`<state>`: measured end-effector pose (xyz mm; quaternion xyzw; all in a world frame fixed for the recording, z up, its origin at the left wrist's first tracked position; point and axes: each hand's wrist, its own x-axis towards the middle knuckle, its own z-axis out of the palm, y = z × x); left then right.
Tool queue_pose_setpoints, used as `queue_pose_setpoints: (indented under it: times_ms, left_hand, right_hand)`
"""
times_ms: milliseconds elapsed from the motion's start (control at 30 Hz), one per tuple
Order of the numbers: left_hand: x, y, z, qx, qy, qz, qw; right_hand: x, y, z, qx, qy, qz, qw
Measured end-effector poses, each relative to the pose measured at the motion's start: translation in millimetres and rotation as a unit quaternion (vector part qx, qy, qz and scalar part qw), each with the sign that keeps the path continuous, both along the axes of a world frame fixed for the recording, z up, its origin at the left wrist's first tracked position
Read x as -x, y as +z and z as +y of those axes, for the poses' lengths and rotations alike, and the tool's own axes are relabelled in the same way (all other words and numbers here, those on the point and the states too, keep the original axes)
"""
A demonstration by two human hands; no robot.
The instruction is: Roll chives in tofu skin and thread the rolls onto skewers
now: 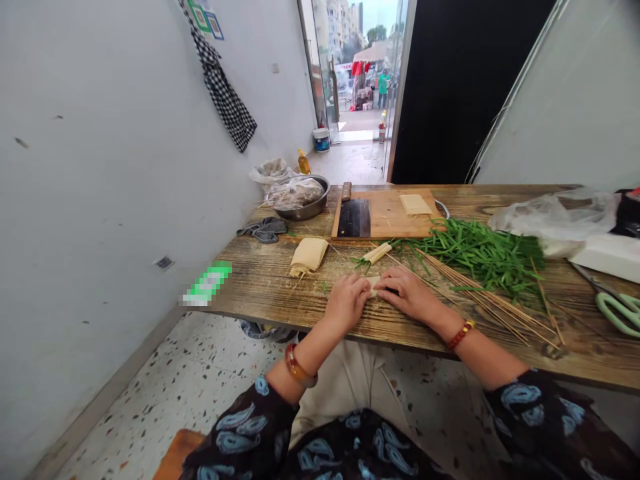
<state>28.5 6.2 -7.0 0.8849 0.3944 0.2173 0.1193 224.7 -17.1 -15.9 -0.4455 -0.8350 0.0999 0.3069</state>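
At the table's front edge, my left hand (347, 301) and my right hand (406, 292) pinch a small pale piece of tofu skin (374, 285) between them. It looks partly rolled; its ends are hidden under my fingers. Just beyond lie finished tofu skin rolls (377, 253) with green tips showing. A stack of tofu skin sheets (309, 255) sits to the left of my hands. To the right is a heap of cut green chives (487, 257), with a bundle of thin wooden skewers (480, 290) in front of it.
A cutting board (385, 213) at the back holds a cleaver (355, 217) and more tofu skin (415, 205). Left of it stand a metal bowl (305, 212) with a bagged load and a grey cloth (263, 229). Scissors (617, 310) and a plastic bag (555, 213) lie at right.
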Motion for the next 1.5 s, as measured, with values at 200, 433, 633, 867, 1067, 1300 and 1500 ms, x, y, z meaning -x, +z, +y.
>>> queue_pose_setpoints:
  times_ms: [200,433,633,867,1067,1300,1500]
  left_hand:
    - [2,3.6,-2,-0.061,-0.025,0.085,0.994]
    - [2,9.5,5,-0.051,-0.024,0.098,0.994]
    - [3,4.0,14,-0.019,-0.036,0.046,0.998]
    - [4,3.2,14,-0.021,-0.03,0.047,0.998]
    - [4,6.8,6,-0.097,-0.03,0.123,0.987]
    - [2,5.3,16,-0.054,-0.021,0.082,0.995]
    - [1,3.9,20,-0.038,-0.017,0.058,0.997]
  right_hand:
    - [1,-3,2,0.008,-0.007,0.011,1.0]
    - [-5,-6,5,-0.004,-0.032,0.065,0.997]
    - [-7,0,1,-0.017,-0.028,0.103,0.994]
    - [3,2,-2,-0.03,-0.005,0.034,0.999]
    - [2,4,4,-0.023,-0.012,-0.005,1.0]
    - [-1,2,7,-0.024,-0.017,-0.02,0.999]
    - [-1,4,13,-0.009,-0.009,-0.008,1.0]
